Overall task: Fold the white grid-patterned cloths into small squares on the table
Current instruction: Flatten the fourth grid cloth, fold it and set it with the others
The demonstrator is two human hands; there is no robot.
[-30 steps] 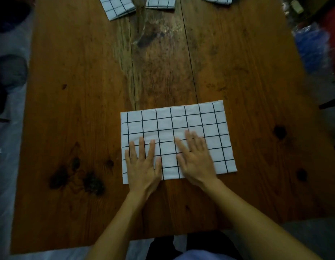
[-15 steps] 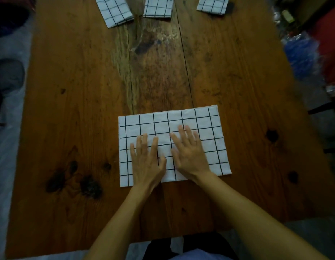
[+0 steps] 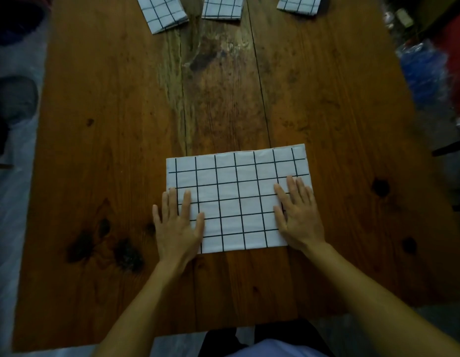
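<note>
A white cloth with a black grid [image 3: 236, 199] lies flat as a wide rectangle near the front of the wooden table [image 3: 120, 130]. My left hand [image 3: 177, 222] presses flat on its left edge, fingers straight and partly over the bare wood. My right hand [image 3: 298, 215] presses flat on its right edge, fingers straight. Three small folded grid cloths lie along the far edge: one at the left [image 3: 160, 11], one in the middle [image 3: 222, 7], one at the right [image 3: 299, 5].
Dark knots mark the wood at the front left [image 3: 125, 253] and at the right [image 3: 379, 188]. Blue plastic bags [image 3: 425, 70] lie beyond the table's right edge. Dark objects [image 3: 12, 99] sit on the floor to the left.
Both hands have slid apart from the middle of the cloth to its left and right edges, staying flat on it. The cloth has kept its place.
</note>
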